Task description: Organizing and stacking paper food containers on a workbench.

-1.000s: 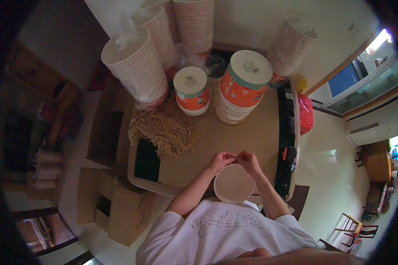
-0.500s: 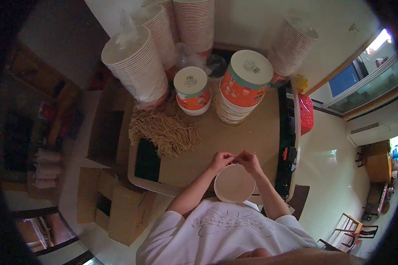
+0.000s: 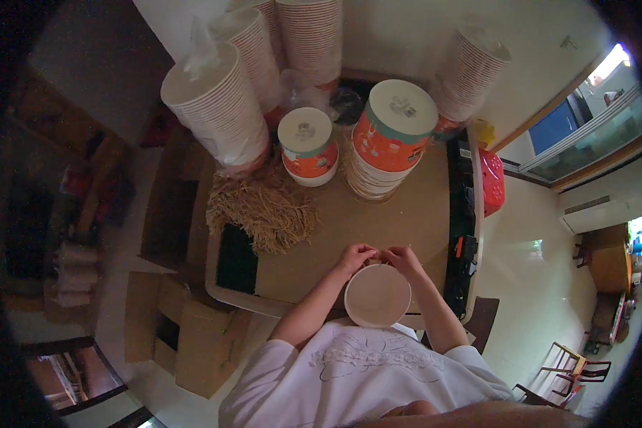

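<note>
A white paper bucket (image 3: 378, 296) sits at the near table edge against my shirt, its open mouth facing up. My left hand (image 3: 358, 258) and my right hand (image 3: 401, 260) meet at its far rim, fingers pinched. What lies between the fingertips is too small to make out. Farther left on the table is a heap of tan twisted cords (image 3: 264, 214). Beyond my hands stand upside-down orange and white paper buckets: a short stack (image 3: 309, 160) and a taller stack (image 3: 389, 146) with tan cord loops hanging along its lower side.
Tall plastic-wrapped stacks of white buckets (image 3: 217, 103) rise at the table's back left, another stack (image 3: 471, 75) at the back right. Cardboard (image 3: 349, 232) covers the tabletop. A red plastic stool (image 3: 492, 182) stands right of the table, and an open carton (image 3: 207, 335) lies on the floor at left.
My right hand has lowered slightly toward the bucket's far rim and its fingers have drawn in. The bucket and the left hand stay nearly in place.
</note>
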A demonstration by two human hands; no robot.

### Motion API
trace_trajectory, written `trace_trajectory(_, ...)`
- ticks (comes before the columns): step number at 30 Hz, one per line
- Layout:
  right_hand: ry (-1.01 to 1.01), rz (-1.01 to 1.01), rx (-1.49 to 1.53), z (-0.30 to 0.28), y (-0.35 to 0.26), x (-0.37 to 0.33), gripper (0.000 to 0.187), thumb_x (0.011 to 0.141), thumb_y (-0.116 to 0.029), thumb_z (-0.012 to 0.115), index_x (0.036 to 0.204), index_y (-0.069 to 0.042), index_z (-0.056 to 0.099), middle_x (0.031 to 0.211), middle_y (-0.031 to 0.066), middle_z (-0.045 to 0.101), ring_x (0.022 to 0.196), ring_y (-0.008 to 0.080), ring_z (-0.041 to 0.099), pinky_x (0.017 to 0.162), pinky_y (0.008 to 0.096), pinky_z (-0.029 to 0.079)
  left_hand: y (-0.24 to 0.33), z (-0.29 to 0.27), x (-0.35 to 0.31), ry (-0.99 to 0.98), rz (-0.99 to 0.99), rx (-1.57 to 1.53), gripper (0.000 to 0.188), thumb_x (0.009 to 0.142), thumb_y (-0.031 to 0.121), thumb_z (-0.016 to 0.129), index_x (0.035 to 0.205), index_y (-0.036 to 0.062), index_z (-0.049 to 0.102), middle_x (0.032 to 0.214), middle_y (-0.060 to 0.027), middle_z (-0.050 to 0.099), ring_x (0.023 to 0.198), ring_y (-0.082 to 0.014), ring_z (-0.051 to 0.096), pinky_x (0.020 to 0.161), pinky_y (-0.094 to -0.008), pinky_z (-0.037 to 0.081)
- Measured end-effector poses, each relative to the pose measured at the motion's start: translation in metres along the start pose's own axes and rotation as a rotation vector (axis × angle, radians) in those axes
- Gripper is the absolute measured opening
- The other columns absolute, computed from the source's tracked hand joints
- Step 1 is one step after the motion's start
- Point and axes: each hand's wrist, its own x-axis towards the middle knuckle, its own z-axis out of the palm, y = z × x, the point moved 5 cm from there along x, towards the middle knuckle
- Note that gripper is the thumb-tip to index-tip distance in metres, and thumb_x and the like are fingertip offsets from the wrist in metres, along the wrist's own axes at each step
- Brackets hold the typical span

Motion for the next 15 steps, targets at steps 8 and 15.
trace_trajectory(8, -0.108, 0.160, 0.001, 0.008, -0.012, -0.001, 0.025, 0.078, -0.028, 0.058, 0.076, -0.003, 0.063, 0.064, -0.0006, 0.056, 0.058, 0.0061, 0.049, 0.051, 0.0222, 0.039, 0.000, 0.000, 0.006, 0.011, 0.018, 0.082, 0.012, 0.078, 0.013, 0.056, 0.087, 0.0053, 0.060, 0.074, -0.0007, 0.059, 0.060, -0.0084, 0.052, 0.055, -0.0222, 0.044)
trace_trajectory(15, -0.209, 0.022, 0.179, 0.015, -0.014, -0.004, 0.025, 0.075, -0.028, 0.062, 0.073, -0.004, 0.063, 0.061, -0.0027, 0.054, 0.056, 0.0053, 0.048, 0.048, 0.0222, 0.039, -0.014, -0.005, 0.015, -0.010, -0.003, 0.016, 0.013, 0.078, 0.015, 0.056, 0.088, 0.0065, 0.058, 0.076, 0.0000, 0.058, 0.061, -0.0081, 0.052, 0.055, -0.0214, 0.043)
